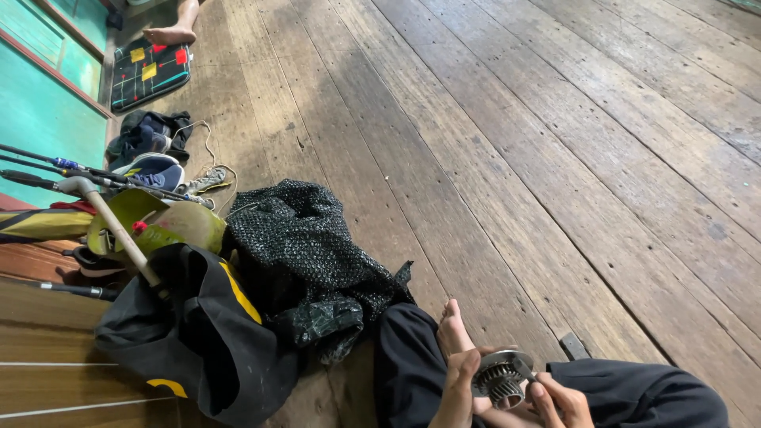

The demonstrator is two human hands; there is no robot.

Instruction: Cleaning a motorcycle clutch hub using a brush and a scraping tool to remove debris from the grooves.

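Low in view, the left hand [462,379] clamps the round metal gear part [499,379] from its left, fingers wrapped on the rim. The right hand [561,400] pinches it from the right. The toothed face tilts toward the camera, axis leaning up; it sits between both hands, above the black-trousered lap [634,388].

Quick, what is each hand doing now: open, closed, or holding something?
Left hand: closed on the round metal gear part, holding it.
Right hand: fingers pinch a thin dark tool against the part.
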